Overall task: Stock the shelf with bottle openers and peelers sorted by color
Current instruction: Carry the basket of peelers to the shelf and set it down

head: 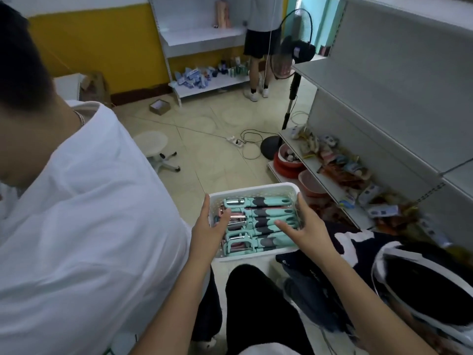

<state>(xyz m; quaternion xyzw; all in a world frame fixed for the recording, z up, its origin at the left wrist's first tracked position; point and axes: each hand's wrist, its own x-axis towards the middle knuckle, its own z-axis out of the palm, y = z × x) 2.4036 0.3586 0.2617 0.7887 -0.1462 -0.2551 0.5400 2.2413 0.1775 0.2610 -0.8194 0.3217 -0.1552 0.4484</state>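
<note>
On the tiled floor, spread-fingered left hand and right hand flank the white basket (teal peelers).

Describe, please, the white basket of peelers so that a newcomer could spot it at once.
Start at the grey shelf unit on the right and drop to the floor in front of it. The white perforated basket sits between the left hand and right hand; alone among nearby red and pink bowls, it holds mint-green peelers.

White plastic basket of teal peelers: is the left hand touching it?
Touching. The head view shows the left hand with its straight fingers lying over the left rim of the white plastic basket, thumb inside against the teal peelers.
</note>
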